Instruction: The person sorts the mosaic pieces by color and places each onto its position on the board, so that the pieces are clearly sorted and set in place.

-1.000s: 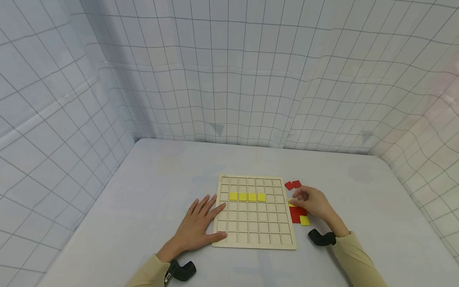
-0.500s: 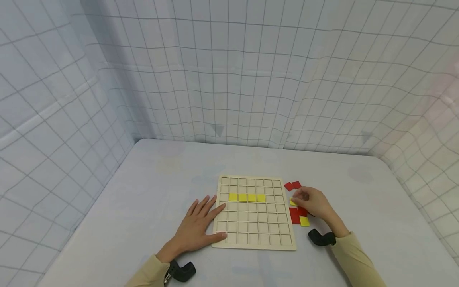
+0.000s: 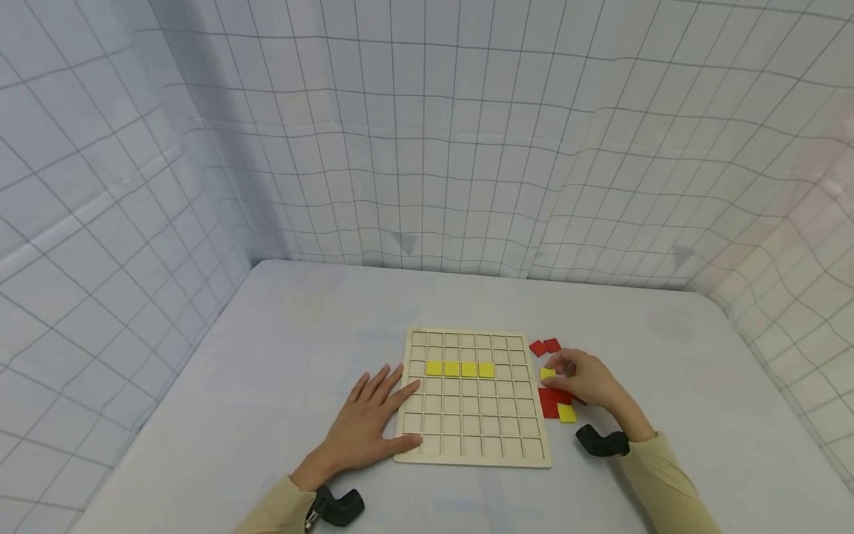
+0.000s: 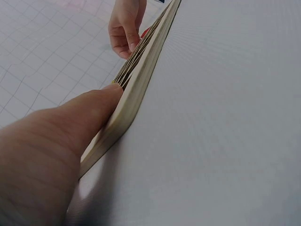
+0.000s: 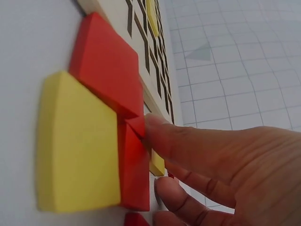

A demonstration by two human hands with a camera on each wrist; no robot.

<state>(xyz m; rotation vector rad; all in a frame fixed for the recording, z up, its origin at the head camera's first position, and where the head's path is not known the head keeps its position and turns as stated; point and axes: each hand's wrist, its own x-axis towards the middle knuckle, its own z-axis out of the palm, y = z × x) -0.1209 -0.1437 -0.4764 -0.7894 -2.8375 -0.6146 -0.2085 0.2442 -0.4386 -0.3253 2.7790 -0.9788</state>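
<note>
A cream grid board (image 3: 470, 445) lies on the table, with a row of yellow tiles (image 3: 451, 368) set in its cells. My left hand (image 3: 367, 429) lies spread at the board's left edge, its thumb (image 4: 96, 106) over the rim in the left wrist view. Right of the board, my right hand (image 3: 587, 380) pinches a yellow tile (image 3: 547, 373) between thumb and curled forefinger. Just below sit red tiles (image 5: 108, 63), close together under the thumb (image 5: 160, 134), and another yellow tile (image 5: 80, 146) overlaps them. Part of the pinched tile is hidden behind the thumb.
Two red tiles (image 3: 551, 345) lie beyond my right hand, by the board's upper right corner. The white table (image 3: 320, 319) meets a grid-lined curtain (image 3: 427, 185) at the back, with similar curtains along both sides.
The yellow tile at my right fingertips has shifted slightly right, away from the board, and shows more. The red tiles below it moved slightly apart, then together again. My left hand stays put.
</note>
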